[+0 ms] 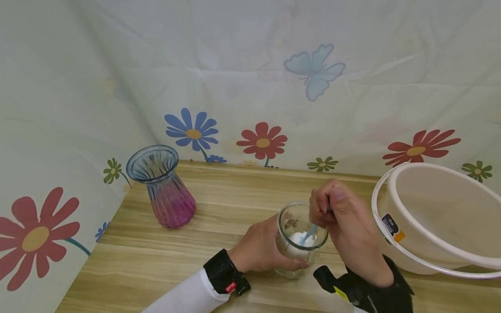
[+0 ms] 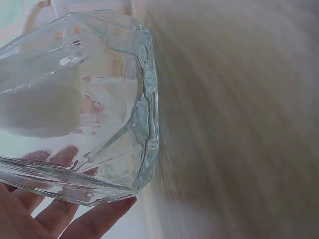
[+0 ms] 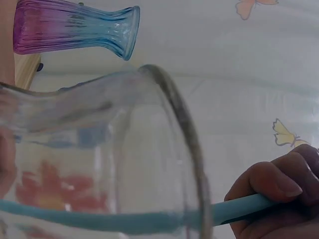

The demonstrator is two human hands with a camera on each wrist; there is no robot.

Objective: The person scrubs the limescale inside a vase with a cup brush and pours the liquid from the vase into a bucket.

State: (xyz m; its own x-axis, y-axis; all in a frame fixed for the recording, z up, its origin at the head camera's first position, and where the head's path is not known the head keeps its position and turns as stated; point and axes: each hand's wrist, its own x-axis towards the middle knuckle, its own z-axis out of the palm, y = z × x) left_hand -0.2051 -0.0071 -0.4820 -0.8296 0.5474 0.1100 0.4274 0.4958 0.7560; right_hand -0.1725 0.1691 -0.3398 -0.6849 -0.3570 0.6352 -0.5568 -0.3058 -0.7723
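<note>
A clear glass vase [image 1: 302, 247] with a thick flared rim stands upright near the front of the table, in front of me. My left hand [image 1: 256, 244] holds it round its side, thumb at the front. With curled fingers my right hand [image 1: 348, 230] grips the light blue handle [image 3: 244, 206] of a cup brush above the rim. The brush's white head [image 1: 297, 238] is down inside the vase, and shows as a pale, blurry cylinder through the glass in the left wrist view. In that view my left fingers [image 2: 94, 219] lie along the faceted glass near its base.
A ribbed vase [image 1: 172, 195], blue above and pink below, stands at the left of the wooden table [image 1: 219, 191]. A large cream bucket [image 1: 409, 248] with a white handle is at the right. Flower-printed cloth [image 1: 242, 87] hangs behind and to the left.
</note>
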